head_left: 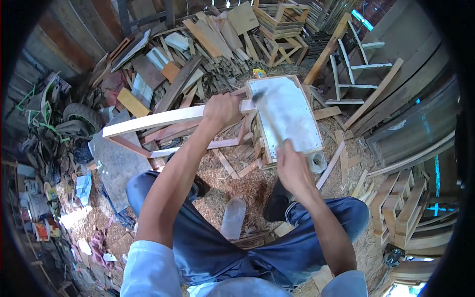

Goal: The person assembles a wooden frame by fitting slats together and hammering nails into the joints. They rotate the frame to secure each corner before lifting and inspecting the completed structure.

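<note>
My left hand (221, 112) grips a long pale wooden slat (153, 121) near its right end, where it rests against the edge of a small work stand (287, 116) topped with a grey metal sheet. My right hand (291, 163) is closed around the handle of a hammer (263, 113). The hammer's head is blurred, just above the slat's end at the stand's near-left corner. A wooden frame of reddish slats (163, 133) lies under the pale slat.
Piles of scrap boards (198, 44) and crates (279, 20) fill the back. A white ladder-like frame (354, 69) leans at right, stacked slatted crates (403, 208) at lower right. Tyres and clutter (74, 121) sit at left. Sawdust covers the floor; a plastic bottle (232, 218) lies between my knees.
</note>
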`<state>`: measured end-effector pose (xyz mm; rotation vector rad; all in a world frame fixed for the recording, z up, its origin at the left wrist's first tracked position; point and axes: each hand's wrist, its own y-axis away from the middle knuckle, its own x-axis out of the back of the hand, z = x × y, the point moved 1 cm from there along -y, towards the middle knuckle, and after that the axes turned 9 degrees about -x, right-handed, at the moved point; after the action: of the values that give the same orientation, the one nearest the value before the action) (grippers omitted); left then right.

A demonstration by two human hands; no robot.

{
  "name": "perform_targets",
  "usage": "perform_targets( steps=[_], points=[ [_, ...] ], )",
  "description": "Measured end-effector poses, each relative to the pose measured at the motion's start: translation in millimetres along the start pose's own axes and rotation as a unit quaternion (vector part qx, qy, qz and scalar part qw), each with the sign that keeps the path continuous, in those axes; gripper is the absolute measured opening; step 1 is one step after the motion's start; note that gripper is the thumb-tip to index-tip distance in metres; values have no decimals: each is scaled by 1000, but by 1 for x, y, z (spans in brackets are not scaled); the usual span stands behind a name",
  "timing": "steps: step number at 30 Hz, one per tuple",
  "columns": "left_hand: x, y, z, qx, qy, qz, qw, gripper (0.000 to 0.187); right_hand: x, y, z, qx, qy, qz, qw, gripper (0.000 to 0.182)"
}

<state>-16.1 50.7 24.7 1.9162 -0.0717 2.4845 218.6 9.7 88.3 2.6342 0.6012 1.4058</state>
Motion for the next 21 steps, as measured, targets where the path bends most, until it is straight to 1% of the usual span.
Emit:
perform_targets(
  steps=[1, 2, 3, 5, 6, 8, 9, 10, 11, 12, 13, 15, 17, 18, 19, 20, 21],
  points=[
    [-4, -2, -2, -5, -3, 4, 1000, 24, -3, -5, 4, -14, 71, -39, 997, 23],
    [-10, -3, -6, -11, -13, 11, 1000, 24, -7, -7, 10, 20, 51, -24, 998, 23],
    [-8, -3, -7, -13, -23, 18, 999, 24, -2, -7, 2, 25, 50, -19, 998, 23],
    [-12, -4, -10, -9, -13, 23, 1000, 25, 6, 0, -11, -12, -19, -28, 999, 23],
    [-10, -5, -9, -4, -8, 18, 1000, 26, 12, 5, -20, 22, -20, 11, 999, 24],
    [-12, -2, -5, 2, 1, 4, 1000, 27, 10, 6, -17, 4, -34, 11, 999, 24],
    [-7, -1, -2, 8, -1, -20, 1000, 27, 11, 7, -17, -9, -48, 18, 999, 23],
    [-2, -2, -1, 13, -6, -39, 999, 28, 4, -1, -4, -15, 25, -45, 999, 23],
    [-1, -1, 0, 10, -9, -33, 999, 28, 1, -4, 3, -12, 25, -39, 999, 23],
    [-2, 2, -1, -9, -11, 0, 1000, 24, 0, -4, 2, 2, 38, -40, 998, 23],
    [-3, 2, -3, -25, -12, 34, 999, 25, 0, -5, 0, 17, 53, -43, 998, 23],
    [-5, 0, -6, -17, -15, 32, 999, 25, 3, -1, -9, 6, 34, -37, 999, 23],
    [-6, 1, -4, -5, -11, 13, 1000, 24, 10, 7, -16, 0, -57, 27, 998, 24],
    [-7, 3, -3, -4, -8, 10, 1000, 24, 8, 8, -13, 8, -99, 39, 994, 26],
    [-6, 2, -3, 9, -1, -17, 1000, 25, 5, 7, -6, 5, -99, 39, 994, 26],
    [-1, 0, -2, 19, 4, -39, 999, 29, 2, 2, 3, 4, -28, 1, 1000, 27],
    [0, -1, -2, 17, 2, -32, 999, 29, 2, -3, 6, 5, 45, -34, 998, 28]
  ],
)
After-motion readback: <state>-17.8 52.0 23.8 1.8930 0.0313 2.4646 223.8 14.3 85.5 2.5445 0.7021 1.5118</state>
